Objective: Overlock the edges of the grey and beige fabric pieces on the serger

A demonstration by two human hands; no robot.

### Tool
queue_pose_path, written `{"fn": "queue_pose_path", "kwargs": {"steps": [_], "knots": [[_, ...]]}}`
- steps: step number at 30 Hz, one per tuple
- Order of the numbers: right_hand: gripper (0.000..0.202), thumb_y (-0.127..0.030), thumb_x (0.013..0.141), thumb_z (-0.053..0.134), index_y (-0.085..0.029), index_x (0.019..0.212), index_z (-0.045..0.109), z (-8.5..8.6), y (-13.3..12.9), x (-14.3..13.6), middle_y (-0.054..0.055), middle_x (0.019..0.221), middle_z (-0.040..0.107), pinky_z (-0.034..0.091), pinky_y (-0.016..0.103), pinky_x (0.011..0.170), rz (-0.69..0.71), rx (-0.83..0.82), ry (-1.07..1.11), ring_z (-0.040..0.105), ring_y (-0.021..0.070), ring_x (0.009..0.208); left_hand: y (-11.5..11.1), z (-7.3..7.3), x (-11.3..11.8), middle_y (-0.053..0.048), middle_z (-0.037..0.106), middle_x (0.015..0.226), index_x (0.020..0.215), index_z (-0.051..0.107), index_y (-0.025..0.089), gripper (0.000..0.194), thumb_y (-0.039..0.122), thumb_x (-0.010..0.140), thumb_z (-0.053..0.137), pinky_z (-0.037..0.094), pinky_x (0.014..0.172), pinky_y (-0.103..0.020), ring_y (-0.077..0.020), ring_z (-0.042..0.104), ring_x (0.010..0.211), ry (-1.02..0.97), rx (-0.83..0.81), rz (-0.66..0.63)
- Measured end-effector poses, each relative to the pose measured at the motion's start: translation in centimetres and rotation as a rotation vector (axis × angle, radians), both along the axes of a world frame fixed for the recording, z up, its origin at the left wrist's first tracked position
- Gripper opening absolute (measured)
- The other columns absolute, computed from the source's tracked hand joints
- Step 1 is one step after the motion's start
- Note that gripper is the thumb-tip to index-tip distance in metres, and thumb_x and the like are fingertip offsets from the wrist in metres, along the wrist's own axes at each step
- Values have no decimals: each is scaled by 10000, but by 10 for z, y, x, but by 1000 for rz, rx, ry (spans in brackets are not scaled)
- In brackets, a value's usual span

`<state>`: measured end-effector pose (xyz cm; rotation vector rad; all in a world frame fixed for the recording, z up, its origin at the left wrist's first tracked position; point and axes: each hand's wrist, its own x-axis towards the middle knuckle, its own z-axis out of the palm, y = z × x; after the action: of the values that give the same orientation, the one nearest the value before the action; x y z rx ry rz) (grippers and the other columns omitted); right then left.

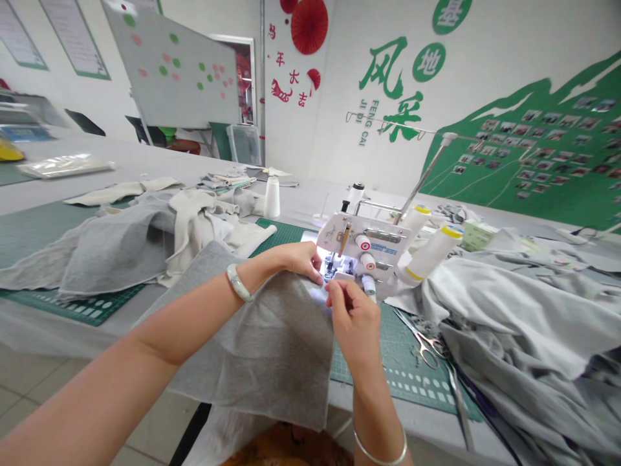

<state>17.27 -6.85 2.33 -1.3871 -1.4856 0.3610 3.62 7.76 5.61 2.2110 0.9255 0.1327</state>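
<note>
A white overlock sewing machine (334, 228) stands on the table, its lamp lighting the needle area. Grey cloth (276, 349) runs from the machine's front down over the table edge. At the left of the presser foot, my left hand (303, 261) has its fingers closed on the cloth's upper edge. My right hand (358, 317) pinches the cloth's corner just in front of the machine, thumb against curled fingers. The fingertips of both hands are close together, a small gap apart. What lies under the presser foot is too small to tell.
Scissors (421, 340) and long metal tweezers (460, 408) lie on the green cutting mat (402, 372) at right. Heaped grey fabric (524, 310) covers the right side. More cloth pieces (121, 239) lie at left. Thread cones (434, 252) stand behind the machine; another cone (272, 197) stands farther left.
</note>
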Motion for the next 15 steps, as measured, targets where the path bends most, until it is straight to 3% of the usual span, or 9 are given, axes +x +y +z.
{"fn": "queue_pose_path", "kwargs": {"steps": [6, 10, 15], "knots": [[350, -447, 896, 513, -186, 692, 628, -20, -10, 22, -40, 528, 509, 325, 234, 466, -158, -36, 105, 439, 116, 462, 6, -5, 0, 61, 479, 466, 561, 607, 143, 205, 290, 558, 749, 263, 504, -228, -87, 392, 490, -72, -43, 62], [360, -455, 873, 533, -181, 656, 619, -34, -4, 40, -31, 530, 527, 360, 243, 495, -253, -47, 202, 482, 132, 487, 8, -4, -1, 56, 502, 467, 569, 630, 149, 180, 282, 555, 750, 270, 512, -235, -94, 412, 493, -31, -69, 41], [339, -432, 894, 522, -183, 692, 631, -22, -2, 29, -36, 536, 532, 349, 236, 504, -234, 20, 84, 469, 124, 485, 6, -1, -3, 45, 529, 497, 591, 651, 143, 197, 307, 557, 756, 282, 528, -236, -101, 435, 519, -29, -87, 19]]}}
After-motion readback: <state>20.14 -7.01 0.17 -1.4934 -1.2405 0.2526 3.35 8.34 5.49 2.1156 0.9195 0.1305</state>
